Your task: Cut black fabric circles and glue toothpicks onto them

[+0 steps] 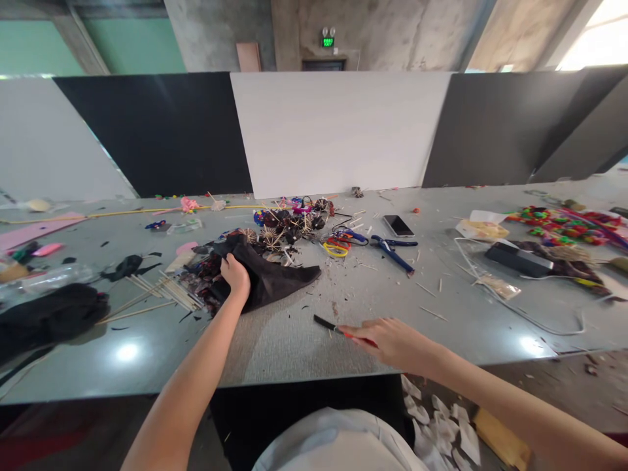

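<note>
My left hand [235, 275] is closed on a piece of black cloth [275, 278] that lies spread on the grey table [294, 340], beside a heap of dark scraps. My right hand [387, 340] rests near the table's front edge, fingers closed round a small tool with a red handle and a dark blade [326, 324] that points left. The blade tip lies just below the cloth's lower edge.
Wooden sticks [157, 294] lie left of the cloth. Spiky balls and coloured bits [289, 222] sit behind it. Blue-handled pliers [392, 252], scissors [338, 245] and a phone [397, 226] lie to the right. Black and white panels stand along the back. Paper scraps litter the floor.
</note>
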`<state>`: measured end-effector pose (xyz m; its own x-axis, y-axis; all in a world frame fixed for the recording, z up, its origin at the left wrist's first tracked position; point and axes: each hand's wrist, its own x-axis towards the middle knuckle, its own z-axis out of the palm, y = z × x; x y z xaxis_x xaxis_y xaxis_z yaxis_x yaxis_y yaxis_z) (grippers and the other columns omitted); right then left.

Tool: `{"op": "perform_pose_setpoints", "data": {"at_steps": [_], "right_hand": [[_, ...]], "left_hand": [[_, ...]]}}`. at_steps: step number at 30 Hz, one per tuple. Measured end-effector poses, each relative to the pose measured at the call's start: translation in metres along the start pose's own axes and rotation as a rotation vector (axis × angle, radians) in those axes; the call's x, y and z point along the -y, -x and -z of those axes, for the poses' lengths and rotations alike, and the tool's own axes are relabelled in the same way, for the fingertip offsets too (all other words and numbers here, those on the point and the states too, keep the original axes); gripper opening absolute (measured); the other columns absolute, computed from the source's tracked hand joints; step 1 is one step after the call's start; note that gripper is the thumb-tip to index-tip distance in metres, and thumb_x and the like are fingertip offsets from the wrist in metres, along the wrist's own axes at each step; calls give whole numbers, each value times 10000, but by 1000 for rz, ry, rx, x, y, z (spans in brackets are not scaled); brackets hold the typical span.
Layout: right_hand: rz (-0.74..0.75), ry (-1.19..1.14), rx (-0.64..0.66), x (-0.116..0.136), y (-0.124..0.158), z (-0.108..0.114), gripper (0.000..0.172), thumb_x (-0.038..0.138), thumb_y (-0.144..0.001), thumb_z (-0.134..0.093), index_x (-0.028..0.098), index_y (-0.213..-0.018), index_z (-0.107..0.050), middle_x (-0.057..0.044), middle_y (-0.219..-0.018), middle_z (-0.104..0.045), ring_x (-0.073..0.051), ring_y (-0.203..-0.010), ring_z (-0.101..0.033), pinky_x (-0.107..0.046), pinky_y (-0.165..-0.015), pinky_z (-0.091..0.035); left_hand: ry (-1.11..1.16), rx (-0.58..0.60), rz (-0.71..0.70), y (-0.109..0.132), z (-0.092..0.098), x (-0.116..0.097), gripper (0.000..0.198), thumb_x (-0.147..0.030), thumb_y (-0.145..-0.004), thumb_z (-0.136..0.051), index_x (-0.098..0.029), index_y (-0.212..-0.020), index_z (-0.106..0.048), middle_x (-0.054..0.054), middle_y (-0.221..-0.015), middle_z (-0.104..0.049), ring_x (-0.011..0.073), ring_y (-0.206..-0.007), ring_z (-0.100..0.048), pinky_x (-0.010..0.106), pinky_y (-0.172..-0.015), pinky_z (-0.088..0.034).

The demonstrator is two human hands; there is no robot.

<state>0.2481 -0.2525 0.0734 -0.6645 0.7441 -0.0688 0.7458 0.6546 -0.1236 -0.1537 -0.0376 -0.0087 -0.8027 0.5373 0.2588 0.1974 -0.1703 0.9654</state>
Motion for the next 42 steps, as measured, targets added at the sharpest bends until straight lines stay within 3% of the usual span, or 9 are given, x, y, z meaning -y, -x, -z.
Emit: {"op": "perform_pose_setpoints", "data": {"at_steps": [3,7,9,11,14,19,24,32,42], "right_hand": [[-111,187,-65,-16,3,-8,519,194,-1045,-413,306,-1546,-484,-75,-1029,-748,-200,-822,-731,-282,-699,-514],[-263,360,-238,-45,-4,-20,471,162,-1024,-409,110,-1465,-568,-243,-1353,-634,-341,-1269,-609,-461,-1007,-514],[-213,298,-301,-49,-12,-28,489,249,-1053,-415,83,-1500,-523,-256,-1553,-474,-363,-1457,-445,-528,-1155,-413],[-74,169,-276,-46,-22,-37,570,349,-1071,-420,127,-1595,-396,-195,-1653,-360,-318,-1535,-343,-517,-1232,-341],[51,8,-210,-36,-41,-47,681,495,-1074,-400,166,-1655,-262,-145,-1688,-298,-272,-1558,-305,-473,-1269,-311],[-69,-31,-206,-33,-62,-50,755,582,-1059,-373,113,-1643,-283,-178,-1679,-281,-299,-1558,-294,-488,-1279,-300],[-114,10,-179,-32,-45,-52,794,590,-1050,-380,37,-1617,-316,-228,-1664,-286,-326,-1556,-287,-479,-1261,-343],[-165,30,-166,-25,-16,-54,772,593,-1056,-347,55,-1610,-345,-227,-1655,-314,-321,-1543,-320,-493,-1245,-366],[-165,-13,-119,-26,-63,-37,760,548,-1075,-330,-9,-1591,-344,-259,-1654,-277,-328,-1563,-251,-492,-1268,-315]], "left_hand": [[9,1,-3,1,0,-1,308,-324,-935,-428,-138,-941,-674,155,-1008,-719,269,-982,-661,404,-965,-487],[23,6,-5,2,0,-2,301,-323,-936,-427,-141,-930,-666,143,-984,-717,263,-965,-663,396,-950,-491],[24,4,-3,3,0,-2,300,-326,-936,-431,-142,-926,-667,142,-978,-718,262,-953,-662,394,-940,-494],[19,-3,-2,3,0,-2,298,-327,-933,-437,-142,-924,-671,145,-980,-719,263,-952,-660,394,-941,-493],[14,-10,-1,2,1,-3,294,-317,-929,-440,-141,-926,-675,152,-999,-722,261,-959,-659,390,-943,-492],[5,-13,13,1,1,-3,293,-323,-938,-429,-149,-902,-663,136,-959,-716,254,-936,-656,384,-929,-496],[-2,-16,13,1,1,-6,290,-300,-924,-428,-140,-911,-669,161,-990,-717,265,-955,-657,399,-940,-496],[1,-5,12,3,2,-11,316,-307,-935,-418,-131,-939,-680,169,-1011,-724,265,-958,-659,400,-942,-500],[19,-1,10,5,1,-10,311,-314,-926,-423,-135,-933,-678,164,-1003,-723,268,-965,-665,404,-946,-495]]}}
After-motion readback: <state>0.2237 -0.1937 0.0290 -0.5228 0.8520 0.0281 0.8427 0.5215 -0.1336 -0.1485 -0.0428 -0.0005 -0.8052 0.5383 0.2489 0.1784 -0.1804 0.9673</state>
